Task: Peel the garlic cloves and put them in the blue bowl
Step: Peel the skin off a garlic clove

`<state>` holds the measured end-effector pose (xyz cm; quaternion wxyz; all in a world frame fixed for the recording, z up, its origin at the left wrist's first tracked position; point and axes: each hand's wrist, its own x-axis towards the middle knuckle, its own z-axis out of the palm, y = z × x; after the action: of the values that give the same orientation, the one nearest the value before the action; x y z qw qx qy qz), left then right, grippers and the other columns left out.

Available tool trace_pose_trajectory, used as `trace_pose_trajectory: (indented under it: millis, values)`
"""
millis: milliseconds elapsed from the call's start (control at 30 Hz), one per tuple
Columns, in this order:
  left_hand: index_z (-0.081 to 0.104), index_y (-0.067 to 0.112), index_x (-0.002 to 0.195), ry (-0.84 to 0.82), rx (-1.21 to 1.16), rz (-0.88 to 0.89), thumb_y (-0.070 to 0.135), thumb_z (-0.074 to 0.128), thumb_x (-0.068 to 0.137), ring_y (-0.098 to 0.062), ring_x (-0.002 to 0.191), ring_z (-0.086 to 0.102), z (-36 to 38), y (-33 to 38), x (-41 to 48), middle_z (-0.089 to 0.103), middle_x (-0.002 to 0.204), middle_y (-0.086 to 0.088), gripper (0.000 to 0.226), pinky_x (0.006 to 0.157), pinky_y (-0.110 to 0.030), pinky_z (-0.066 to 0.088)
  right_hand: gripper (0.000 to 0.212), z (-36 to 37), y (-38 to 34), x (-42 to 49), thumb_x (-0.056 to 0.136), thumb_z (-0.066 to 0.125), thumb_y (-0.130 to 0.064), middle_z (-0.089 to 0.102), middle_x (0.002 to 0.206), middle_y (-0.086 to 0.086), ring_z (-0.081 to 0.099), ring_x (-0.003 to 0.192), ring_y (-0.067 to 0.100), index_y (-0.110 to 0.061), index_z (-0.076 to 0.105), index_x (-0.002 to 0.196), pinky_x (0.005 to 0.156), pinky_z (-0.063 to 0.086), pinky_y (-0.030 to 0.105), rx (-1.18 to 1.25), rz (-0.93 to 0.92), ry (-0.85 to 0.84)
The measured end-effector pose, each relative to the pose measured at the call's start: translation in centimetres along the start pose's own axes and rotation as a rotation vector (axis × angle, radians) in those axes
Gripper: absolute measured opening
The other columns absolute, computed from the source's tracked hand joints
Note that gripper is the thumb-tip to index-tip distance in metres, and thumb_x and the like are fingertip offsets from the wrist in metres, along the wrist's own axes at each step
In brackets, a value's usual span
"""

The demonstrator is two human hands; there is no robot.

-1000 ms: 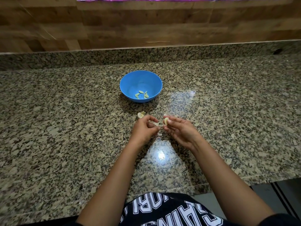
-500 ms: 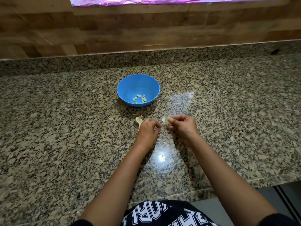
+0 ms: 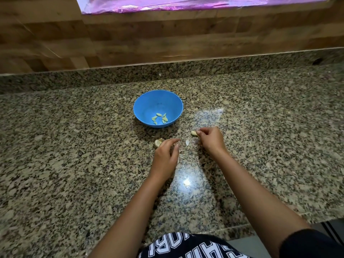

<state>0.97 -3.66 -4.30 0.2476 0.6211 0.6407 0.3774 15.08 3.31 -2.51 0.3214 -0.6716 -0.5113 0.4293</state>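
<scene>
My right hand [image 3: 210, 139] has its fingers clamped on a clove [image 3: 193, 133], low over the table [image 3: 74, 146] near the bowl [image 3: 147, 103]. My left hand [image 3: 164, 155] hangs with fingers loose and apart beside a garlic piece [image 3: 158, 142]. In the bowl lie peeled cloves [image 3: 160, 118].

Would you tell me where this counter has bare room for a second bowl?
Bare granite lies left of the blue bowl and left hand, and right of the right hand. Between bowl and hands it is crowded: cloves and loose skins.

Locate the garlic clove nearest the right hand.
Head view, near centre: the garlic clove is at the fingers of the right hand, just right of the blue bowl.
</scene>
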Motion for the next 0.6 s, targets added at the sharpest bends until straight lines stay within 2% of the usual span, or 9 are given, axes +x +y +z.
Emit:
trace_pose_trajectory:
  millis: [67, 100, 167, 267, 333, 400, 467, 600]
  values:
    - [0.057, 0.009, 0.125, 0.027, -0.039, 0.003, 0.017, 0.047, 0.098, -0.014, 0.096, 0.058, -0.2, -0.1, -0.6, 0.062, 0.118, -0.005, 0.03, 0.078, -0.014, 0.043, 0.03, 0.0, 0.6, -1.6, 0.093, 0.053, -0.013, 0.062, 0.113, 0.009, 0.064, 0.084, 0.018, -0.005, 0.057, 0.122, 0.075, 0.056, 0.026, -0.095, -0.128, 0.005]
    - [0.057, 0.008, 0.125, 0.04, -0.059, 0.006, 0.016, 0.047, 0.098, -0.014, 0.095, 0.058, -0.3, -0.1, -0.8, 0.062, 0.117, -0.006, 0.03, 0.077, -0.013, 0.043, 0.032, 0.0, 0.7, -2.2, 0.093, 0.053, -0.015, 0.059, 0.121, 0.009, 0.062, 0.095, 0.017, -0.008, 0.057, 0.124, 0.085, 0.054, 0.029, -0.169, -0.202, -0.023]
    - [0.057, 0.007, 0.125, 0.052, -0.073, -0.003, 0.015, 0.047, 0.098, -0.016, 0.103, 0.058, -0.4, -0.1, -1.4, 0.061, 0.12, -0.007, 0.031, 0.082, -0.015, 0.042, 0.035, 0.6, 0.7, -2.7, 0.094, 0.052, -0.018, 0.052, 0.132, 0.006, 0.051, 0.118, 0.019, -0.013, 0.054, 0.129, 0.104, 0.042, 0.037, -0.306, -0.316, -0.163]
    - [0.054, 0.008, 0.129, 0.051, -0.067, -0.037, 0.017, 0.044, 0.099, -0.006, 0.106, 0.049, -0.5, 0.0, -2.5, 0.057, 0.124, -0.005, 0.033, 0.085, -0.011, 0.035, 0.041, 1.6, 0.3, -2.8, 0.097, 0.046, -0.028, 0.041, 0.142, 0.004, 0.035, 0.132, 0.021, -0.016, 0.045, 0.136, 0.113, 0.027, 0.037, -0.569, -0.393, -0.371]
    - [0.054, 0.008, 0.129, 0.066, -0.085, -0.051, 0.016, 0.043, 0.099, -0.006, 0.106, 0.048, -0.7, -0.1, -3.2, 0.057, 0.124, -0.005, 0.033, 0.082, -0.008, 0.033, 0.043, 2.1, 0.5, -3.0, 0.097, 0.046, -0.032, 0.039, 0.141, 0.006, 0.032, 0.132, 0.023, -0.015, 0.045, 0.136, 0.112, 0.027, 0.036, -0.715, -0.442, -0.433]
    - [0.055, 0.008, 0.129, 0.085, -0.08, -0.064, 0.016, 0.044, 0.098, -0.009, 0.11, 0.05, -0.7, -0.4, -3.7, 0.057, 0.126, -0.006, 0.033, 0.086, -0.011, 0.033, 0.038, 2.4, 1.3, -3.6, 0.095, 0.051, -0.025, 0.044, 0.133, 0.012, 0.037, 0.125, 0.027, -0.01, 0.052, 0.13, 0.106, 0.031, 0.035, -0.735, -0.49, -0.448]
    - [0.055, 0.009, 0.129, 0.09, -0.071, -0.067, 0.018, 0.045, 0.098, -0.015, 0.118, 0.051, -0.8, -0.7, -4.2, 0.057, 0.128, -0.006, 0.033, 0.09, -0.015, 0.034, 0.027, 2.3, 2.0, -4.9, 0.093, 0.052, -0.015, 0.051, 0.121, 0.015, 0.045, 0.115, 0.029, -0.006, 0.061, 0.117, 0.098, 0.037, 0.034, -0.647, -0.496, -0.399]
    - [0.046, 0.014, 0.137, 0.015, -0.05, -0.043, 0.031, 0.049, 0.096, -0.017, 0.128, 0.044, -1.0, -0.9, -5.1, 0.048, 0.138, -0.004, 0.045, 0.1, -0.023, 0.035, 0.024, 1.5, 2.7, -6.9, 0.092, 0.054, -0.019, 0.058, 0.113, 0.004, 0.046, 0.107, 0.017, -0.011, 0.065, 0.112, 0.097, 0.04, 0.027, -0.689, -0.603, -0.292]
